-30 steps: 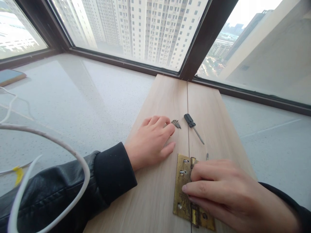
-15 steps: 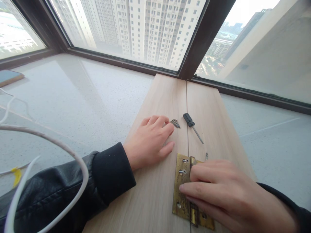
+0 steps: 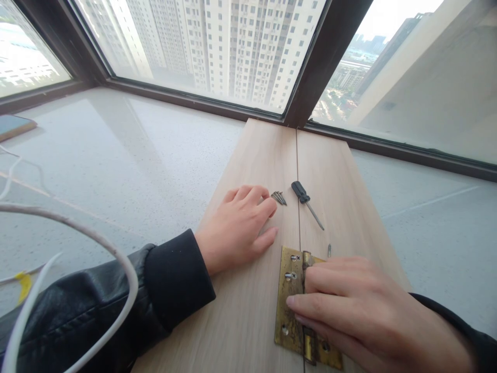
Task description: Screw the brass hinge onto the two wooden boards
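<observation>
A brass butt hinge point(image 3: 281, 311) lies unfolded across the seam between two pale wooden boards point(image 3: 248, 321). Two screws stick up from its left leaf near the top, and a lower hole there shows bare. My right hand point(image 3: 349, 300) bends over the hinge with fingers drawn together, the fingertips pressing its left leaf and middle. It covers most of the right leaf; anything small under the fingertips is hidden. My left hand point(image 3: 240, 228) rests on the left board, fingers loosely bent and thumb apart, holding nothing visible. Beside its fingertips is a small cluster of screws point(image 3: 278, 197).
A black-handled screwdriver point(image 3: 301, 192) lies across the seam beyond the hinge. One loose screw point(image 3: 330, 250) is by my right hand. A white cable point(image 3: 97, 233) loops over my left sleeve. A phone-like slab point(image 3: 15, 127) sits far left. Window frames point(image 3: 186, 97) border the back.
The view has shifted very slightly. Both hands, the hinge, the screws and the screwdriver keep their places.
</observation>
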The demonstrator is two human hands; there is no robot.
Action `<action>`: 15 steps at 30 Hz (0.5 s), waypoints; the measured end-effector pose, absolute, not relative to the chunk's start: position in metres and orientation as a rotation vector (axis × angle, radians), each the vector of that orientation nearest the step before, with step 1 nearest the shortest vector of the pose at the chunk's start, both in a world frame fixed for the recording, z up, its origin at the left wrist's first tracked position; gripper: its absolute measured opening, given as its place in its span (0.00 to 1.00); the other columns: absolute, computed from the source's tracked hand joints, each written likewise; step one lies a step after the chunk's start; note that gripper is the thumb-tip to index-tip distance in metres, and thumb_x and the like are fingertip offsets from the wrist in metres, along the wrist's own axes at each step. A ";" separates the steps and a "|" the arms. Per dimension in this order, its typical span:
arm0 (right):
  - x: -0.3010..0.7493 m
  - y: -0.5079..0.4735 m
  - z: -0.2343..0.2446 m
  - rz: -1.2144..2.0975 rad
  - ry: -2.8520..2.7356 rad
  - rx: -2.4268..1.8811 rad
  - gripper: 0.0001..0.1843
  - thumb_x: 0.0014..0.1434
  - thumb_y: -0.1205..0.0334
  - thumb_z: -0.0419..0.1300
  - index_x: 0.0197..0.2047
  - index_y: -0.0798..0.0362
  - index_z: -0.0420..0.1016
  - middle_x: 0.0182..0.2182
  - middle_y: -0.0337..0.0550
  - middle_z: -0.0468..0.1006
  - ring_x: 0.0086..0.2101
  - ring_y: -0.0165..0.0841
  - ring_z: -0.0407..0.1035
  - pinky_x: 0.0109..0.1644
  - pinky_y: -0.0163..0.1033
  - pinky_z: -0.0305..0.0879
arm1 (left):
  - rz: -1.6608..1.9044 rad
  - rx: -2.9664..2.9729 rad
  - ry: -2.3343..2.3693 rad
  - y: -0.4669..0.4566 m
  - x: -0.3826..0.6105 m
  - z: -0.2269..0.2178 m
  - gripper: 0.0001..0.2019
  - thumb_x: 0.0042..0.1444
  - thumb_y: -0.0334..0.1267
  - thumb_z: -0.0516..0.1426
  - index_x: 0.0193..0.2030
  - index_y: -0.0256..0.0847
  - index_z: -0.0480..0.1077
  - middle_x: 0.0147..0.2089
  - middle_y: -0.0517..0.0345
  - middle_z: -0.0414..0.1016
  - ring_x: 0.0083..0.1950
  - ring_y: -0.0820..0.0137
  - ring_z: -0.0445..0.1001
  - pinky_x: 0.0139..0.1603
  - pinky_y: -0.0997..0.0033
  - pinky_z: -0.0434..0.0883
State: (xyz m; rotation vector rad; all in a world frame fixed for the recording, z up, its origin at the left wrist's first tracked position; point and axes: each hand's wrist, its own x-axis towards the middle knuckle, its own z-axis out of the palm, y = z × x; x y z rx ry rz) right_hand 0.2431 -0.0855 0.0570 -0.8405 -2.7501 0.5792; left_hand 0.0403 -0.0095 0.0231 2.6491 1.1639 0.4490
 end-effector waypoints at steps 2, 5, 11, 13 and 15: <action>0.242 -0.085 0.056 0.568 -2.729 -0.831 0.16 0.71 0.68 0.43 0.39 0.55 0.72 0.26 0.37 0.63 0.25 0.31 0.54 0.26 0.39 0.44 | 0.445 2.651 1.165 -0.010 0.040 0.023 0.09 0.61 0.43 0.49 0.40 0.40 0.64 0.52 0.52 0.65 0.54 0.60 0.62 0.55 0.53 0.63; 0.239 -0.085 0.053 0.540 -2.738 -0.866 0.18 0.72 0.66 0.42 0.34 0.55 0.69 0.26 0.37 0.63 0.25 0.31 0.53 0.27 0.39 0.45 | 0.438 2.654 1.168 -0.010 0.040 0.023 0.09 0.61 0.43 0.49 0.40 0.40 0.64 0.52 0.52 0.65 0.54 0.60 0.62 0.55 0.53 0.63; 0.240 -0.085 0.055 0.480 -2.788 -0.903 0.17 0.72 0.61 0.45 0.33 0.54 0.68 0.27 0.37 0.63 0.25 0.32 0.53 0.27 0.40 0.45 | 0.434 2.659 1.173 -0.010 0.040 0.024 0.10 0.61 0.44 0.49 0.41 0.40 0.64 0.53 0.51 0.64 0.54 0.59 0.63 0.55 0.52 0.63; 0.243 -0.085 0.056 0.555 -2.761 -0.881 0.14 0.71 0.63 0.45 0.41 0.54 0.70 0.28 0.37 0.63 0.26 0.32 0.55 0.27 0.39 0.45 | 0.433 2.660 1.175 -0.009 0.041 0.024 0.10 0.61 0.44 0.49 0.41 0.40 0.64 0.53 0.51 0.64 0.54 0.59 0.63 0.55 0.52 0.63; 0.245 -0.084 0.055 0.610 -2.739 -0.859 0.14 0.70 0.67 0.44 0.44 0.53 0.70 0.28 0.37 0.63 0.26 0.32 0.55 0.27 0.39 0.44 | 0.434 2.661 1.175 -0.009 0.040 0.024 0.10 0.61 0.44 0.49 0.41 0.40 0.64 0.53 0.52 0.64 0.55 0.59 0.62 0.55 0.52 0.63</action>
